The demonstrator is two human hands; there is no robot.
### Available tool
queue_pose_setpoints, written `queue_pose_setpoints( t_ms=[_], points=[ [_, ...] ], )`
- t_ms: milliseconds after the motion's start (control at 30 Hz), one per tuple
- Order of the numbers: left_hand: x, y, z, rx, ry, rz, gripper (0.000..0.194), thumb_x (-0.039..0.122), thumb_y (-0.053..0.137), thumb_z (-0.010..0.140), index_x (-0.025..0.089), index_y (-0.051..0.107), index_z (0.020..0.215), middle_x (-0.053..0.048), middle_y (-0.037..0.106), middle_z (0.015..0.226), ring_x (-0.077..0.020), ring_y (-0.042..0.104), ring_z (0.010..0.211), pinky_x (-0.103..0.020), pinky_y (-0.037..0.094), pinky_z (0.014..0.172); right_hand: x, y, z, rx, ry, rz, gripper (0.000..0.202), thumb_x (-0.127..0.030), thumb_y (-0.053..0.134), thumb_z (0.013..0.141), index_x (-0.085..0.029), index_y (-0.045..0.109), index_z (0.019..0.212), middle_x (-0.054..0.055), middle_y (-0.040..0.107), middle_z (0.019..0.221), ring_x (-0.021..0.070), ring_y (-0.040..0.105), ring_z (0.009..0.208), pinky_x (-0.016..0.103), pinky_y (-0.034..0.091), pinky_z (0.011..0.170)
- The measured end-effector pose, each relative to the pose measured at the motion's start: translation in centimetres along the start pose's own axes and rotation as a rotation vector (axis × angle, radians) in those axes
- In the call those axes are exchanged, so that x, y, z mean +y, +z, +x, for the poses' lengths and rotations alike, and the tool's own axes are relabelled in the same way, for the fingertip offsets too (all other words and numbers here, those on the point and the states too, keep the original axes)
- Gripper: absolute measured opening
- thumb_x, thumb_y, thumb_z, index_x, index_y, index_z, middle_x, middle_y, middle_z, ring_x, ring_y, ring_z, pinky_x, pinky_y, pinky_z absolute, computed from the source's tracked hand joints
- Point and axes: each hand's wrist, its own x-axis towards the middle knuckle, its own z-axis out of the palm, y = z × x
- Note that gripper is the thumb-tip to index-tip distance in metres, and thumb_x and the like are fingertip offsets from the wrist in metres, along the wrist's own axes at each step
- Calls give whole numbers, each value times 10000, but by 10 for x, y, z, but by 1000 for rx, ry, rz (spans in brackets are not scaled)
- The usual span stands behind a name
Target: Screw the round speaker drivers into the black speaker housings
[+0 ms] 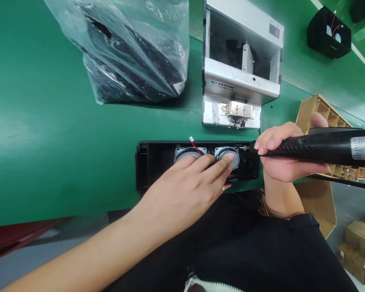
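Note:
A long black housing lies on the green table near its front edge, holding two round speakers. My left hand rests over it, fingers stretched out, fingertips on the right speaker; it partly covers the left speaker. A red wire with a white plug sticks up beside the left speaker. My right hand is wrapped round a black electric screwdriver, held nearly level. Its tip, with a small screw, points left at the upper right corner of the right speaker.
Behind the housing stands a silver screw feeder. A clear plastic bag with black parts lies at the back left. Another black housing sits at the far right. A divided cardboard box is behind my right hand; cartons are on the floor.

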Motion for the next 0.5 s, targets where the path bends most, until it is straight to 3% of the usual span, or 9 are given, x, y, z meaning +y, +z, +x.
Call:
queue_pose_setpoints(
  t_ms=[267,367,500],
  points=[
    [0,2,-2,3,-3,3,307,192,650,1230,128,921,1360,-149,890,1544,-336,811,1146,-494,605,886,-2,-1,0,-113,-10,123,779,-947,311,1131,-372,715,1469,-85,645,696,137,495,374,258,522,376],
    [0,2,-1,9,-2,10,329,193,625,1240,91,921,1342,-150,902,1515,-333,809,1120,-497,613,865,-3,-1,0,-100,-3,102,772,-949,338,1127,-374,718,1475,-87,648,693,136,494,374,253,524,377],
    [0,0,0,10,6,9,319,188,631,1233,123,927,1332,-143,903,1514,-329,810,1122,-493,611,871,-3,0,-1,-101,10,95,763,-940,331,1134,-389,719,1492,-91,659,693,132,489,362,249,524,363]
  ],
)
